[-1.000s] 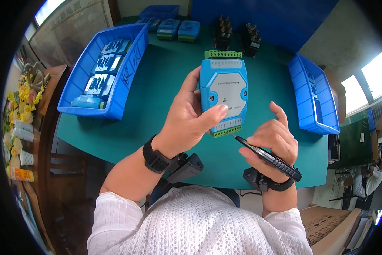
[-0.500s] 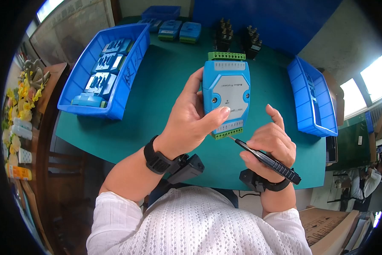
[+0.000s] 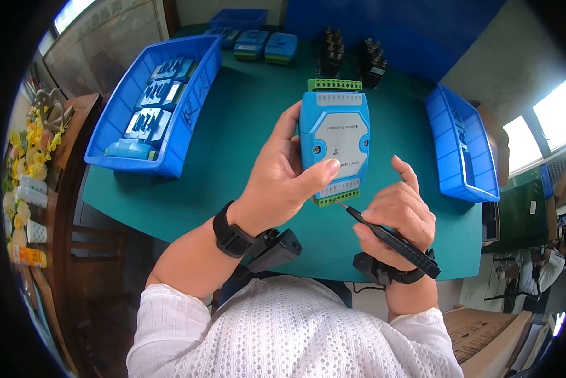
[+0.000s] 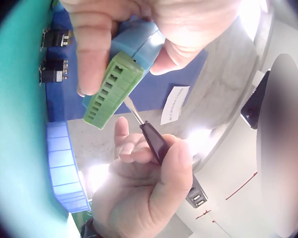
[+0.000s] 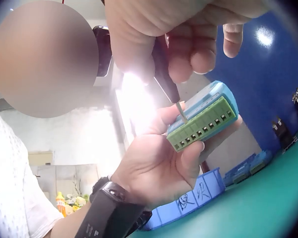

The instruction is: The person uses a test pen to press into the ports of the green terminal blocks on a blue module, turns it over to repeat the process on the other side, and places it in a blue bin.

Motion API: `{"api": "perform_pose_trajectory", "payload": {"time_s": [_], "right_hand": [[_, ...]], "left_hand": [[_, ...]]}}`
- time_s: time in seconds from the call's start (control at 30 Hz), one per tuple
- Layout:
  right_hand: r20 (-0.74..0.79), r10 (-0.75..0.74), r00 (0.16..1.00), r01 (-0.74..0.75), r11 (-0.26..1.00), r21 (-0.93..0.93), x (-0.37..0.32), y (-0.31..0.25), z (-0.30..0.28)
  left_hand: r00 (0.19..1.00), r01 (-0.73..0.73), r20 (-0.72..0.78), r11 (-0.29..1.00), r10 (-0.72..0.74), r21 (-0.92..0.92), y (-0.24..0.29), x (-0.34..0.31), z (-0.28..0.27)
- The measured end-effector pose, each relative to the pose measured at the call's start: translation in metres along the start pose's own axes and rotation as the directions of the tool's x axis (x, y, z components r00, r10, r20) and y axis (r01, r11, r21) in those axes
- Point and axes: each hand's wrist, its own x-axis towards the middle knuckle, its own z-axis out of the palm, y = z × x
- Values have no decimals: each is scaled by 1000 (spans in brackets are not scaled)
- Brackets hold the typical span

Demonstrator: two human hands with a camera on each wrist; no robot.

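Note:
My left hand (image 3: pixel 275 179) grips a blue module (image 3: pixel 358 160) with a grey label face, holding it above the table with the thumb across its near end. Green screw terminal strips run along its far (image 3: pixel 334 84) and near (image 3: pixel 338 198) ends. In my right hand (image 3: pixel 404 211) is a black-handled screwdriver (image 3: pixel 399 244), pinched between thumb and fingers, with the index or another finger raised. Its metal shaft (image 5: pixel 181 112) meets the near strip (image 5: pixel 203 126) at the side of the row of square openings. The left wrist view shows the flat blade (image 4: pixel 131 105) right at the strip's edge.
A blue bin (image 3: pixel 191 126) with several modules stands at left, another blue bin (image 3: pixel 453 148) at right. More modules (image 3: pixel 280 47) and black parts with metal studs (image 3: pixel 372 60) sit at the back of the green table (image 3: pixel 245 94). A cardboard box (image 3: pixel 485 337) is low at right.
The module has shifted slightly right and down. My right hand has edged left, and the screwdriver handle has turned a little in the fingers, its tip staying at the near strip.

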Motion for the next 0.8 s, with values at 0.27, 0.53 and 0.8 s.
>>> {"api": "perform_pose_trajectory", "payload": {"time_s": [0.27, 0.53, 0.8], "right_hand": [[-48, -43, 998, 46, 997, 66, 0, 1, 3], [-25, 0, 1000, 2, 996, 87, -2, 4, 6], [-67, 42, 997, -39, 998, 56, -3, 3, 9]], "left_hand": [[998, 57, -25, 997, -59, -54, 2, 1, -4], [1000, 21, -18, 999, -22, -33, 0, 0, -1], [999, -52, -10, 998, 52, 37, -5, -1, -2]]}}
